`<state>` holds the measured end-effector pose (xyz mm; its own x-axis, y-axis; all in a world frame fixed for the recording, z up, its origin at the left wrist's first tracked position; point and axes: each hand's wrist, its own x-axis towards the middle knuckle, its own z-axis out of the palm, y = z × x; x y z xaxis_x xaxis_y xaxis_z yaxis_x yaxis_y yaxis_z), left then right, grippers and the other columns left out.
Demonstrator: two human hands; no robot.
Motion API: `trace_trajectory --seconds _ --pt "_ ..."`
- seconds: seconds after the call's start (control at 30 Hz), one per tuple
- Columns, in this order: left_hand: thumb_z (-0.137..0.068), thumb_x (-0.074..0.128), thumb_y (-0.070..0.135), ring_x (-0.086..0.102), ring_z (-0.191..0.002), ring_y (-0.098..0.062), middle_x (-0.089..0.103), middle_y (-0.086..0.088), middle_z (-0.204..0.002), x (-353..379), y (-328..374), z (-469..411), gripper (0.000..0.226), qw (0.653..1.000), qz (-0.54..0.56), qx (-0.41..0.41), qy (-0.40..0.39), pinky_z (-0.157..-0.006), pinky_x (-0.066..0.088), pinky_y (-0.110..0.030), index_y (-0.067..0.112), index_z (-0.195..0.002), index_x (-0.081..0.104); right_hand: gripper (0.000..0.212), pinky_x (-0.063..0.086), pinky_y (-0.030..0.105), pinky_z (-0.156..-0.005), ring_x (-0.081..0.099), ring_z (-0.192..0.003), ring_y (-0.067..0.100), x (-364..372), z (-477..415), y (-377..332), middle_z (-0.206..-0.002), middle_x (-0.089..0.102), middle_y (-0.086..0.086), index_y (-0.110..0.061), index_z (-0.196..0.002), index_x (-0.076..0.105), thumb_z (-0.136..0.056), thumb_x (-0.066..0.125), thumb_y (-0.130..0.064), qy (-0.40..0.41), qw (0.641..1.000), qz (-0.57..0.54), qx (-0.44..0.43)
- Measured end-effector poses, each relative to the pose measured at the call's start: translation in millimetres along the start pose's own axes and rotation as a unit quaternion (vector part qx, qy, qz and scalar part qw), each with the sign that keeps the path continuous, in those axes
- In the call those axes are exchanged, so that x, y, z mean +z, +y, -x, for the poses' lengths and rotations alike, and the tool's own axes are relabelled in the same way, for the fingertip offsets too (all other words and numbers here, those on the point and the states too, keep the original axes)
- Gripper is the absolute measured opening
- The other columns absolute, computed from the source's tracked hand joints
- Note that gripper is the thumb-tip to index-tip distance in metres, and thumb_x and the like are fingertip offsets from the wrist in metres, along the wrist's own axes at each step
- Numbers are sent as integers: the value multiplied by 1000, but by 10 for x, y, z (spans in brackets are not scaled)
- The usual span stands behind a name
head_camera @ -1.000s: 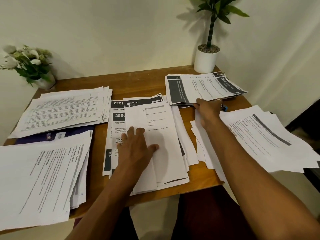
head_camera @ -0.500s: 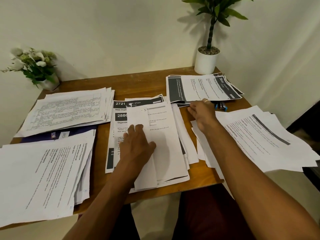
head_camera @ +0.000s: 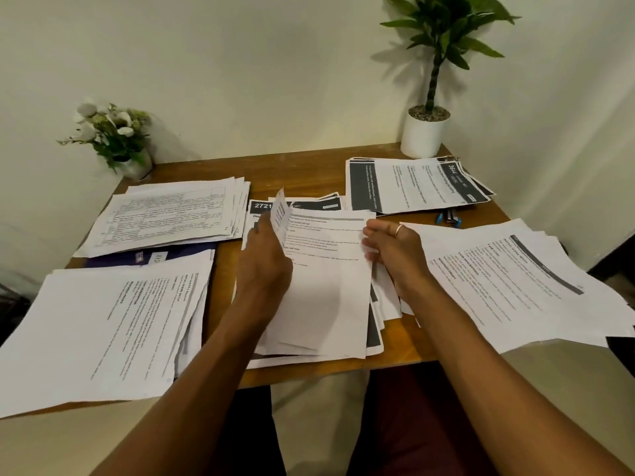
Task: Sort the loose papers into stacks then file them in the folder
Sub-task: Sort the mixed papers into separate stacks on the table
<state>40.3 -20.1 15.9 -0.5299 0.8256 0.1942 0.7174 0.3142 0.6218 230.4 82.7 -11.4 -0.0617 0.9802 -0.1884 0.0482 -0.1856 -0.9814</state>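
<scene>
Head view, left hand [head_camera: 264,266] pinching a raised sheet [head_camera: 280,214] over middle pile [head_camera: 326,290], right hand [head_camera: 395,250] loosely curled, touching pile's edge.

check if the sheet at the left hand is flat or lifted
Lifted: the left hand holds the sheet standing on edge above the middle pile.

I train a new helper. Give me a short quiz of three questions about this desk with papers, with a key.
1. True or false: the left hand holds a white printed sheet raised above the centre pile of papers.
2. Where lies the dark purple folder? A: partly under the left paper stacks; B: on the floor; C: upright against the wall.
3. Fill in: the gold-coloured ring is on the ___ hand.
Key: 1 true; 2 A; 3 right hand.
</scene>
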Motion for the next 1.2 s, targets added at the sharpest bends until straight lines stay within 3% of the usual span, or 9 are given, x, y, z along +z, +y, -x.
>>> trace_trajectory --seconds 0.07,0.2,0.37,0.47,0.6,0.8,0.97,1.03,1.2 --pt "-93 70 18 53 -77 -5 62 0 -131 -64 -70 6 54 999 49 -2 24 -49 35 -7 26 -140 46 21 54 17 -74 66 -102 12 21 53 -11 -114 72 -11 -25 -118 73 -97 68 -26 -9 999 44 -29" --pt "-92 70 22 49 -74 4 51 20 -118 -175 -172 43 56 988 148 -12 48 -54 39 -8 42 -137 43 43 45 7 -64 59 -101 3 34 135 -63 -132 60 -13 -30 -136 60 -95 71 -33 -39 995 77 -39" --pt "-95 69 23 54 -95 -4 55 9 -142 -263 -212 14 62 976 206 -61 42 -41 38 -1 35 -149 40 83 44 33 -94 42 -144 22 51 171 -90 -161 39 -6 -36 -155 34 -86 80 -41 -68 994 83 -32" --pt "-98 65 23 56 -111 -8 51 6 -149 -316 -232 -10 59 973 222 -56 29 -62 47 -8 33 -151 40 95 43 38 -97 36 -147 22 29 168 -115 -163 33 -7 -38 -157 27 -81 84 -44 -56 991 102 -73" --pt "-101 60 11 52 -136 -25 46 3 -155 -390 -228 -15 61 970 229 -80 -5 -104 52 -45 31 -154 38 102 42 43 -108 34 -147 22 -28 102 -196 -162 31 -7 -35 -159 24 -78 86 -45 -40 990 108 -83" --pt "-100 59 7 54 -133 -23 54 11 -143 -247 -320 40 53 960 270 -79 2 -98 51 -38 31 -145 46 99 45 42 -107 42 -138 20 -16 98 -153 -156 39 -4 -30 -158 27 -80 87 -29 -7 993 84 -78" --pt "-97 64 10 56 -117 -8 56 22 -128 -98 -424 70 54 959 264 -98 26 -97 53 -43 41 -137 47 94 51 29 -89 61 -94 1 -48 87 -102 -118 63 -16 -29 -156 29 -81 86 -19 49 997 0 -60" --pt "-94 67 12 56 -106 -4 56 27 -121 -59 -448 79 56 962 255 -95 31 -91 54 -36 50 -130 46 83 55 20 -77 68 -86 -2 -84 77 -88 -97 70 -24 -30 -151 39 -83 85 -18 43 998 -17 -50" --pt "-87 65 15 62 -100 1 62 32 -117 -22 -465 88 64 958 270 -92 -9 -78 55 -19 72 -109 47 28 58 20 -72 73 -92 8 -121 75 -57 -98 76 -22 -32 -108 71 -85 83 -22 -57 998 23 -20"
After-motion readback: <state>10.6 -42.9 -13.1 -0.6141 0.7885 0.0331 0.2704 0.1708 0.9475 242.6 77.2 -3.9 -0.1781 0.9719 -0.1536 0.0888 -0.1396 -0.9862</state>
